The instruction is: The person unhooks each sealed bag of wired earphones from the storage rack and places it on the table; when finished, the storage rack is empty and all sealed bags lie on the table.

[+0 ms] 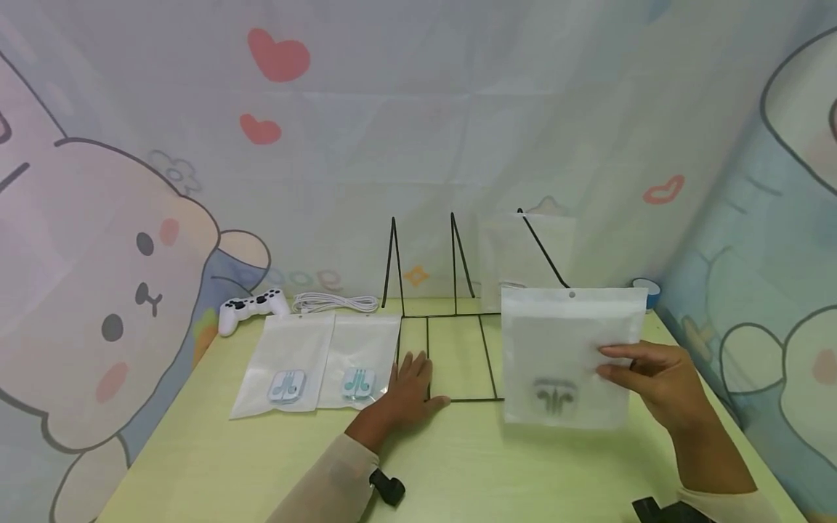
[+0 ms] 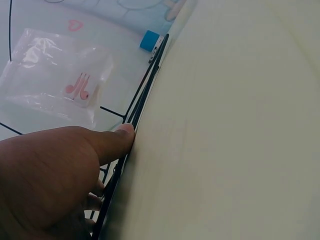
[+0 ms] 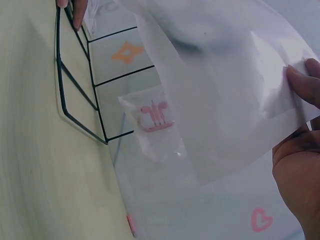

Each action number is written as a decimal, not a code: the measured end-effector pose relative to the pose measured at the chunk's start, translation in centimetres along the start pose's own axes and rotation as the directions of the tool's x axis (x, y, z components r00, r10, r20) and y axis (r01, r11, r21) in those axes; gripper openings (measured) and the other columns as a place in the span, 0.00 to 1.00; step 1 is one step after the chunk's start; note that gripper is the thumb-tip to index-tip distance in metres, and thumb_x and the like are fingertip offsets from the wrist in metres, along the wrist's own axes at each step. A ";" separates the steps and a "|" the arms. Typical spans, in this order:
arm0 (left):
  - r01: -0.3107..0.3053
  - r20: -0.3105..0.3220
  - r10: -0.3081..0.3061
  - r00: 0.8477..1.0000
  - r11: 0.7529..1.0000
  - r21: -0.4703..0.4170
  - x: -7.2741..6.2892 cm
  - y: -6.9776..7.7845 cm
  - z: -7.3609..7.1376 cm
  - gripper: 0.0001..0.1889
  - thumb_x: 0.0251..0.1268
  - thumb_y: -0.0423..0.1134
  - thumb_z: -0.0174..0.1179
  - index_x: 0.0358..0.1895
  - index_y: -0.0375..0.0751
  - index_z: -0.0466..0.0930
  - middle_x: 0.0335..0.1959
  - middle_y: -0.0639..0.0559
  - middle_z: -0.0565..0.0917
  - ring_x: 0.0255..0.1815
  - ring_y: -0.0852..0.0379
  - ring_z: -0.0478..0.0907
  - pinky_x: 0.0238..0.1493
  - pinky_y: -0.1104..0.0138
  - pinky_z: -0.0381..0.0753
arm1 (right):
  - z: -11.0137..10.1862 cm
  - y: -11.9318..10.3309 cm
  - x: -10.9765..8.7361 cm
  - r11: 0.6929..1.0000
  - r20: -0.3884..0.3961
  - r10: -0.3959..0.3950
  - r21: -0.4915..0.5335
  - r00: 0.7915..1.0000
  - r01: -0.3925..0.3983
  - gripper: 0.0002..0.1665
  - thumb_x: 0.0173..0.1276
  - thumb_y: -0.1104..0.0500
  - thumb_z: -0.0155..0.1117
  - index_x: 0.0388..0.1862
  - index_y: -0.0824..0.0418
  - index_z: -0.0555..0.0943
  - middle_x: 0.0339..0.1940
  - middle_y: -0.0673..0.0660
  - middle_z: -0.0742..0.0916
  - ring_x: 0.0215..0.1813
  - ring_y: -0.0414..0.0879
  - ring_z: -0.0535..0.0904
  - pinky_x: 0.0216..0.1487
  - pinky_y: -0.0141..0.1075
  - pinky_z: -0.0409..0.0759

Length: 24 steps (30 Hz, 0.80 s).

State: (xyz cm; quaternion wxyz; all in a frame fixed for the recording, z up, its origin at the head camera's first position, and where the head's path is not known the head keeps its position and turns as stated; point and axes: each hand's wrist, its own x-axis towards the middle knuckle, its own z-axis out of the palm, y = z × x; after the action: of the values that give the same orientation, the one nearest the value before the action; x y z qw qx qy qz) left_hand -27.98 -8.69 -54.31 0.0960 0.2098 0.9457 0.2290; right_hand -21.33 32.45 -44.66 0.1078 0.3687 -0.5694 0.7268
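Cartoon-printed backdrop (image 1: 471,145) behind a pale yellow-green table (image 1: 471,465) bearing a black wire display rack (image 1: 455,315). The left hand (image 1: 407,392) rests, fingers extended, on the rack's left base. The right hand (image 1: 667,388) pinches a white earphone pouch (image 1: 569,345) before the rack's right side. Held by one edge only, the limp pouch could twist or snag on the rack. Its hang hole (image 1: 572,294) lies above the pinch, toward the rack's middle; its earphones (image 1: 554,396), below it.

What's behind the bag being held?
Partly visible behind the held bag: a wire rack and another bag, pink earphones inside. In the head view, the rack's lower right side and that bag's lower part are covered.
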 end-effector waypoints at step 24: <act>0.010 0.002 -0.010 1.000 1.000 0.011 0.1 0.2 0.0 0.47 0.83 0.61 0.57 0.88 0.30 0.52 0.92 0.33 0.50 0.93 0.30 0.40 0.90 0.33 0.40 | -5.6 0.9 -3.3 0.992 -0.090 0.098 0.093 0.991 -0.090 0.33 0.61 0.96 0.51 0.58 0.79 0.87 0.31 0.61 0.93 0.37 0.44 0.90 0.43 0.30 0.89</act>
State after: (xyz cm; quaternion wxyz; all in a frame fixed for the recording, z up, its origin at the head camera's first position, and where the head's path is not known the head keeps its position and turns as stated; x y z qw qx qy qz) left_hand -28.01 -8.53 -54.20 0.0968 0.2059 0.9479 0.2230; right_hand -21.78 38.10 -47.94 0.0836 0.3109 -0.5476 0.7723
